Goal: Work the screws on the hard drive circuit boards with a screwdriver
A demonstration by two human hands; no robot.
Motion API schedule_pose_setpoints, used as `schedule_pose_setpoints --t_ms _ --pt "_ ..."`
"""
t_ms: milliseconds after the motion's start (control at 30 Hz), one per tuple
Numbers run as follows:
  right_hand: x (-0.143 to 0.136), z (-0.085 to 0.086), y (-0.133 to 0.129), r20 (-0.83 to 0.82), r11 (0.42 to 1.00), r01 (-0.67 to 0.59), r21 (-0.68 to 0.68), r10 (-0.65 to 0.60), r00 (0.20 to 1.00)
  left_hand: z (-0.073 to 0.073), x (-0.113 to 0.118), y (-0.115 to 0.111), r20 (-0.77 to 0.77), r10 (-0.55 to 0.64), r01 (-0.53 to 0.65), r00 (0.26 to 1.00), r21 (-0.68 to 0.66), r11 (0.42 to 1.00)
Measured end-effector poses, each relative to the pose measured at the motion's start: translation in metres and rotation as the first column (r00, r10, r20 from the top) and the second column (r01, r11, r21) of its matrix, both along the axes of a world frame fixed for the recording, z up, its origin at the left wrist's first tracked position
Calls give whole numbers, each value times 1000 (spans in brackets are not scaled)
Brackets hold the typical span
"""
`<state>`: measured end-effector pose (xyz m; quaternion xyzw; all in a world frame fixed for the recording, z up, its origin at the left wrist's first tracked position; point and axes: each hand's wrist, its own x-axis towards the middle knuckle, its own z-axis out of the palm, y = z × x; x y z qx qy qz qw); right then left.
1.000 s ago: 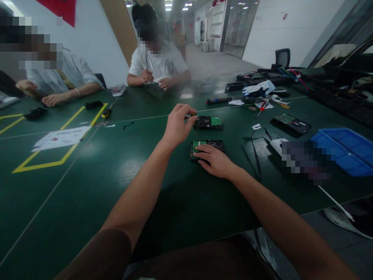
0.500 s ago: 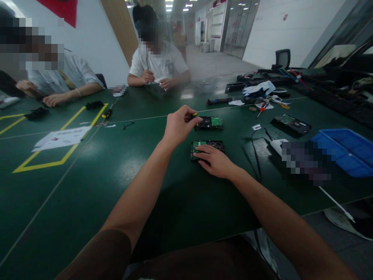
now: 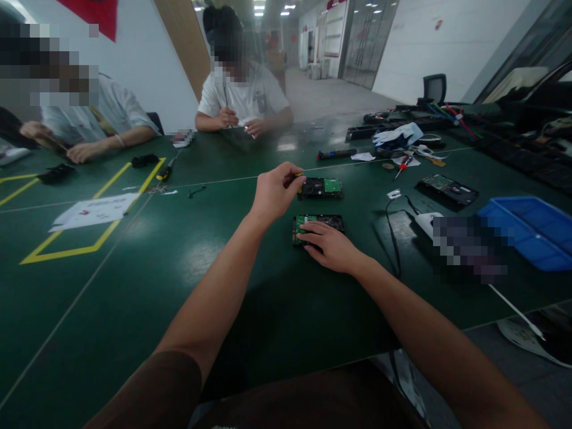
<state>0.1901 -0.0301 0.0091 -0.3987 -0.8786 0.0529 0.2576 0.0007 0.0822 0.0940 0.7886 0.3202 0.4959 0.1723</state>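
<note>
My left hand (image 3: 277, 189) is closed in a pinch around the yellow-and-black handle of a screwdriver (image 3: 300, 189), held upright. Its thin shaft is hard to make out against the table. Below it lies a hard drive (image 3: 331, 221), its green circuit board facing up at the left. My right hand (image 3: 329, 245) rests on this drive with fingers stretched out over its top and the thumb by the near edge. Just behind, a second hard drive (image 3: 331, 187) with a green board lies partly behind my left fingertips.
A third hard drive (image 3: 447, 190), a blue tray (image 3: 527, 232) and a white power strip (image 3: 426, 223) with a cable are on the right. Farther back lie a red screwdriver (image 3: 404, 164) and a dark tool (image 3: 335, 154). Two people sit across the table (image 3: 179, 286).
The yellow screwdriver handle has shifted slightly within my left fingers, and less of it shows above them. My right hand stays on the near hard drive.
</note>
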Motion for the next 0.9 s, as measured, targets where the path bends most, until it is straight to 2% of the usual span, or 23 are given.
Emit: schedule_pose_setpoints --t_ms 100,300,400,533,667,900 --pt "0 0 0 6 1000 -1 8 1 1000 2 -1 -1 -81 26 -20 996 70 997" --pt "-1 1 0 14 1000 8 11 -8 1000 7 0 -8 -186 191 -150 964 217 965" --pt "-1 1 0 17 1000 11 6 -11 1000 6 0 -7 -186 182 -139 965 224 965" --pt "-1 1 0 13 1000 5 1 -5 1000 1 -2 -1 -146 99 -74 984 169 983" --pt "-1 1 0 9 1000 -1 5 1 1000 -3 0 1 -41 46 -45 998 32 998" --pt "-1 0 1 8 1000 -3 22 3 1000 -10 5 3 117 45 -40 992 -49 998"
